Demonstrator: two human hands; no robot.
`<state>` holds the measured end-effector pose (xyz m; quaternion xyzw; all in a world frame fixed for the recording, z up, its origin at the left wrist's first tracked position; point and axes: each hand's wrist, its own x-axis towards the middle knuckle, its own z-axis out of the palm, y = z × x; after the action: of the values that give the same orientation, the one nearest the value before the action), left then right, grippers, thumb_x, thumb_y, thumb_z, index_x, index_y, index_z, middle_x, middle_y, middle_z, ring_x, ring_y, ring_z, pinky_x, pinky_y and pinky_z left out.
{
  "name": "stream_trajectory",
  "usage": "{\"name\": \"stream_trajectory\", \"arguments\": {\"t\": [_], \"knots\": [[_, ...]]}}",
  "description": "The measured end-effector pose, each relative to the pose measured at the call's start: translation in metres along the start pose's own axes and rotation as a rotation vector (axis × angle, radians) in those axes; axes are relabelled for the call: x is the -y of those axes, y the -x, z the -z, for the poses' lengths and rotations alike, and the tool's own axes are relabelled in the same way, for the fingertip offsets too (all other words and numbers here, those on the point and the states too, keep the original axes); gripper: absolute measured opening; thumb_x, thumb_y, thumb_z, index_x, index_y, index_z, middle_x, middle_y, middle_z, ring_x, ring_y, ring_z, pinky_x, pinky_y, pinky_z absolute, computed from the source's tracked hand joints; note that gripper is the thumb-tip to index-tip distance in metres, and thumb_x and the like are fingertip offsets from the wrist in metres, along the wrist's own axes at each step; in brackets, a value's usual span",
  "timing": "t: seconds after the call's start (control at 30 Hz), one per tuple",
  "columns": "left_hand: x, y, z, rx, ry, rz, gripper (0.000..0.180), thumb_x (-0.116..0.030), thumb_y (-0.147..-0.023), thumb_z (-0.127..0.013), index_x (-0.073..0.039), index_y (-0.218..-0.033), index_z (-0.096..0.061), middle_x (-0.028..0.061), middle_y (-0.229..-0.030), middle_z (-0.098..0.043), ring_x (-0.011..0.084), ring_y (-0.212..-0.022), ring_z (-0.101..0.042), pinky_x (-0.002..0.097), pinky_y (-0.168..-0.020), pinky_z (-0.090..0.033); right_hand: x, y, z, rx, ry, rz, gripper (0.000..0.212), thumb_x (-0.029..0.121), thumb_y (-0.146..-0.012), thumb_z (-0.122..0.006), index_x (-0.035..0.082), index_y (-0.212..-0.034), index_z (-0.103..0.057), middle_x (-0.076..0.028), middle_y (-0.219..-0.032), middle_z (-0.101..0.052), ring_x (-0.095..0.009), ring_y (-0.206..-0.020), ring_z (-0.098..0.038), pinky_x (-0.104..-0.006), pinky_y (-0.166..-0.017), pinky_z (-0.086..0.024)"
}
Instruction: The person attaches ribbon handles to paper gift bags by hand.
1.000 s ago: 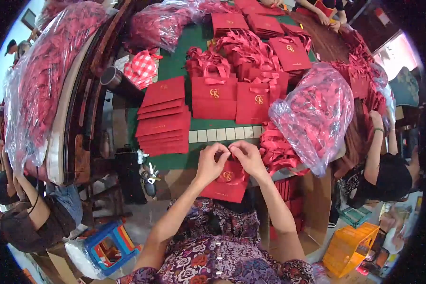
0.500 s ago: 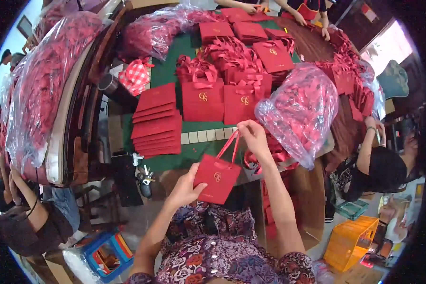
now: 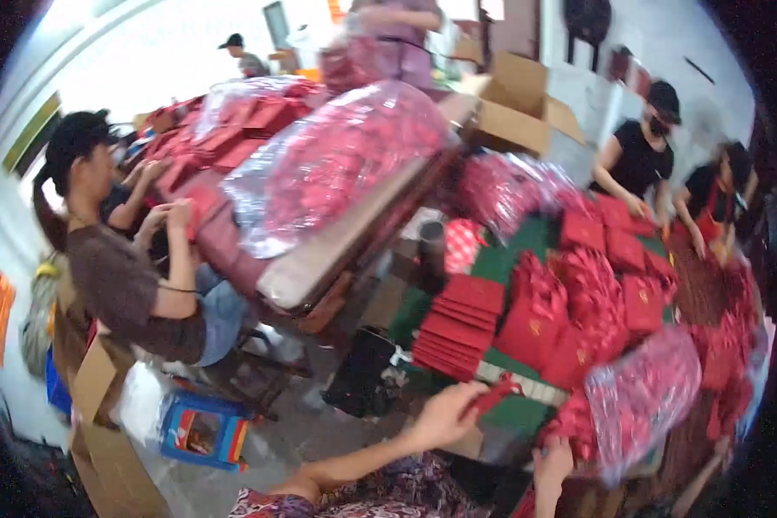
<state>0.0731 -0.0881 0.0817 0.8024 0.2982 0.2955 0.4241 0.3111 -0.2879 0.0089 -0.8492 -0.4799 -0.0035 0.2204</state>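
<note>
My left hand (image 3: 445,419) grips a small red paper gift bag (image 3: 496,395), seen nearly edge-on, over the near edge of the green table. My right hand (image 3: 552,462) is low beside loose red ribbons (image 3: 571,432) at the table's front; its fingers are blurred, and whether they hold a ribbon is unclear. Just beyond my left hand is a stack of flat red bags (image 3: 459,324). Upright red gift bags (image 3: 533,319) with ribbon handles stand to its right. A clear plastic sack (image 3: 643,393) of red pieces lies to the right of my right hand.
Another plastic sack (image 3: 345,164) lies on the left table, where a person (image 3: 134,259) sits working. Two people (image 3: 639,160) work at the far right. A dark cup (image 3: 432,246) stands behind the stack. On the floor are a blue stool (image 3: 203,427) and a cardboard box (image 3: 104,380).
My view has swung left, so the table appears farther right. My right hand has let go of the bag's handle and moved to the ribbons. My left hand still holds the bag, now turned edge-on.
</note>
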Motion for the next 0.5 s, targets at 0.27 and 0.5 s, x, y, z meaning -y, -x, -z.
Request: {"name": "stream_trajectory", "arguments": {"t": [0.27, 0.5], "knots": [[-0.002, 0.018, -0.088, 0.181, -0.444, 0.033, 0.044, -0.011, -0.083, -0.061, -0.008, -0.126, -0.053, 0.0181, -0.111, -0.055, 0.0374, -0.106, -0.057, 0.0438, -0.087, -0.052, 0.033, -0.014, 0.022, 0.197, 0.139, 0.007, 0.021, 0.021, -0.087, -0.068, 0.003, -0.097, -0.065, -0.02, -0.093, -0.063, -0.041, -0.09, -0.061, -0.0511, -0.078, -0.05], [0.047, 0.034, -0.161, 0.22, -0.132, 0.021, 0.041, -0.015, -0.087, -0.061, -0.006, -0.126, -0.051, 0.0219, -0.114, -0.053, 0.0416, -0.106, -0.058, 0.0486, -0.085, -0.052, 0.067, -0.038, 0.029, -0.104, -0.342, 0.016, 0.027, 0.027, -0.098, -0.061, 0.001, -0.1, -0.062, -0.017, -0.091, -0.065, -0.033, -0.082, -0.063, -0.039, -0.074, -0.051]]}}
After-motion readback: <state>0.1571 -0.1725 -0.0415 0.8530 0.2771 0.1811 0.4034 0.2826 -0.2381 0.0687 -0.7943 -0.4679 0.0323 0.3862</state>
